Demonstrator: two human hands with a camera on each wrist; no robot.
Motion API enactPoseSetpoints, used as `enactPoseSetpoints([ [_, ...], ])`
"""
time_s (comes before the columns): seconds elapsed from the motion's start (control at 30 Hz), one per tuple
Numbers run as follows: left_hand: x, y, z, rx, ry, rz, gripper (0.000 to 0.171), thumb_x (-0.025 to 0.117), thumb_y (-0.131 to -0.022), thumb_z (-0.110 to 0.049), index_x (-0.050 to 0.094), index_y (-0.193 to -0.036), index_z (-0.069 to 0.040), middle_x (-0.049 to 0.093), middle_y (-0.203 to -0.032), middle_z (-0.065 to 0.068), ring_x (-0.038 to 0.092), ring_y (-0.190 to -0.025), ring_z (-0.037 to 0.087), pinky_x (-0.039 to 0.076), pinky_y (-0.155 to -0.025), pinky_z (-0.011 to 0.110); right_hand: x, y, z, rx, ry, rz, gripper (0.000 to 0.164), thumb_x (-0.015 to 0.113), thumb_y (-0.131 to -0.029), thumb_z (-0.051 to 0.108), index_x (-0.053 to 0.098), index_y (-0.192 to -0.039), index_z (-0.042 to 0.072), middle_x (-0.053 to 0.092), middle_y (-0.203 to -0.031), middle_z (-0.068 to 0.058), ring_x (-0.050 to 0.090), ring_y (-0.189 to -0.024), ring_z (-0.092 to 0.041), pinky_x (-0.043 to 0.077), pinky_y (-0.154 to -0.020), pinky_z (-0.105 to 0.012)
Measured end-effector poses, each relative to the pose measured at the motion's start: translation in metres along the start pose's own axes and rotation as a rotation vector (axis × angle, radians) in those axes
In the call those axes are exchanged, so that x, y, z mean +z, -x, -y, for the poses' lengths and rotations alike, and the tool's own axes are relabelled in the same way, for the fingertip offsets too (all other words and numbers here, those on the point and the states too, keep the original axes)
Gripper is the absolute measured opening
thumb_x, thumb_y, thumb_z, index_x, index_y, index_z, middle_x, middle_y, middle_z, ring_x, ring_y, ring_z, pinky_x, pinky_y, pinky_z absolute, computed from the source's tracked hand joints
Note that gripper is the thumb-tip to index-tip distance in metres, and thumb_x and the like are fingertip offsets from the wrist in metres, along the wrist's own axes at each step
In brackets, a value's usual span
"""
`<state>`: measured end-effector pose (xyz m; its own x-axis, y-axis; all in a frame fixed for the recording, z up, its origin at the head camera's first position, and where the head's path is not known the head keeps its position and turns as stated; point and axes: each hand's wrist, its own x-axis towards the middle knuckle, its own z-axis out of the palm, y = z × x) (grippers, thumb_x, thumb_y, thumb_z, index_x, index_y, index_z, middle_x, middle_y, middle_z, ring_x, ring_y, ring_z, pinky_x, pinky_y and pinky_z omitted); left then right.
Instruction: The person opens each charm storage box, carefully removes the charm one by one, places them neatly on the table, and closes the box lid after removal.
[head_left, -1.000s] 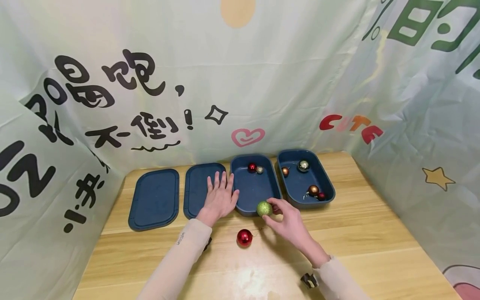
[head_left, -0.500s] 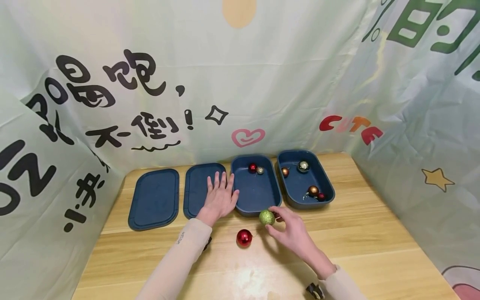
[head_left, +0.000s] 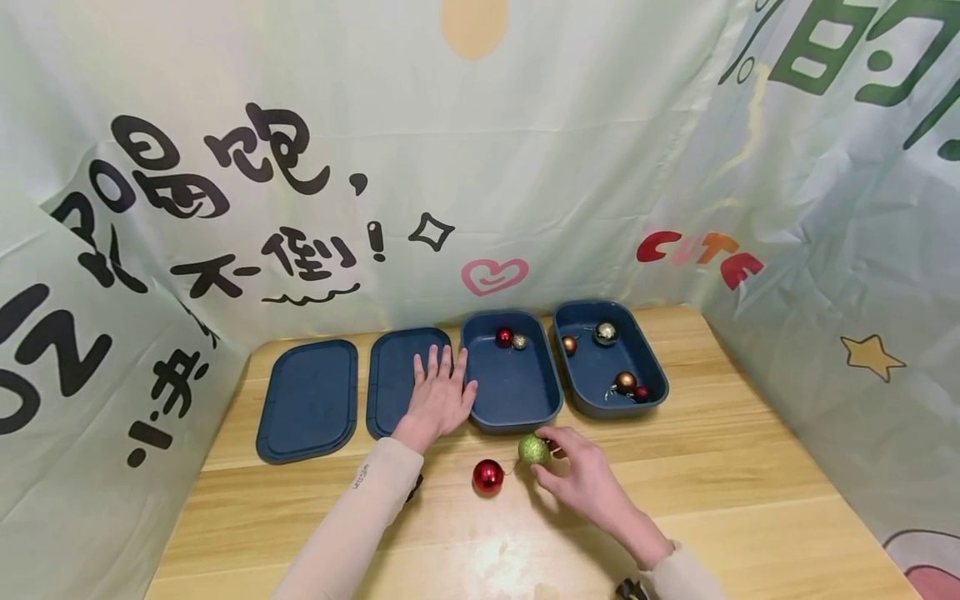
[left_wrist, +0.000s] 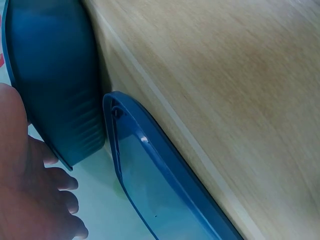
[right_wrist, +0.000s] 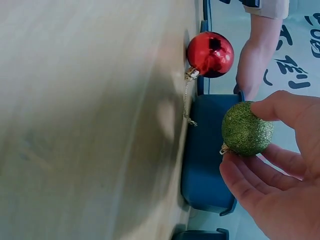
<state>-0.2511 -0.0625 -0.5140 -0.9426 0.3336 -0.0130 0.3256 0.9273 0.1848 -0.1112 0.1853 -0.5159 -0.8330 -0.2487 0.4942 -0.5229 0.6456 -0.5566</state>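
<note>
Right wrist view gives the best look at the green ball (right_wrist: 248, 129) in my right grip (right_wrist: 282, 167). It's round and covered in rough, sparkly glitter, no mirror shine at all, with a little gold-coloured cap and loop poking out at the lower left. My thumb sits on one side and my fingers are curled in on the other, so a bit of it is hidden behind them. It's up off the wooden surface (head_left: 750, 467), just in front of the left bin (head_left: 512, 387).

Near it on the surface is a red ball (head_left: 488, 477), a total contrast: glossy, full of reflections, with a gold cap and a thin cord trailing off.

My left grip (head_left: 438, 396) isn't holding anything. Fingers are straight and a bit spread, over the edge of the right-hand lid (head_left: 392, 379) and beside the left bin's rim. Can't tell how hard it's pressing, if it is.

Left bin has a small red ball (head_left: 504, 337) and a little pale one (head_left: 519, 341) near the back. Right bin (head_left: 600, 367) has four: silvery, dark red and two coppery. Another blue lid (head_left: 309, 400) lies at the far left.
</note>
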Motion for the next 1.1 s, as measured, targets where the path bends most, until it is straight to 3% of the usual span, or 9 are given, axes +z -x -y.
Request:
enactPoseSetpoints([
  [0.47,-0.001,0.001,0.0,-0.001,0.014,0.005,0.066,0.032,-0.115,-0.045,0.016,-0.171,-0.014,0.016,-0.176,0.021,0.007,-0.164,0.044,0.001,-0.131,0.066,0.008,0.008,-0.002,0.068,-0.064,0.076,0.05,0.087,-0.073,-0.005,0.07,-0.12,-0.007,0.075,-0.109,-0.015,0.074,-0.088,-0.022,0.065,-0.075,-0.033],
  [0.83,-0.001,0.001,0.0,-0.006,0.024,0.009,0.067,0.033,-0.114,-0.046,0.015,-0.171,-0.016,0.017,-0.176,0.022,0.008,-0.164,0.043,0.001,-0.131,0.066,0.008,0.011,-0.005,0.127,0.0,0.152,0.048,0.088,-0.076,0.001,0.072,-0.122,-0.001,0.075,-0.111,-0.01,0.073,-0.098,-0.024,0.063,-0.087,-0.037],
  [1.1,-0.001,0.0,0.0,-0.008,0.031,0.013,0.067,0.033,-0.114,-0.046,0.015,-0.171,-0.016,0.018,-0.175,0.023,0.009,-0.164,0.044,0.003,-0.131,0.066,0.01,0.013,-0.009,0.129,-0.017,0.163,0.047,0.086,-0.077,0.001,0.072,-0.121,-0.003,0.075,-0.111,-0.011,0.071,-0.093,-0.019,0.064,-0.079,-0.032],
])
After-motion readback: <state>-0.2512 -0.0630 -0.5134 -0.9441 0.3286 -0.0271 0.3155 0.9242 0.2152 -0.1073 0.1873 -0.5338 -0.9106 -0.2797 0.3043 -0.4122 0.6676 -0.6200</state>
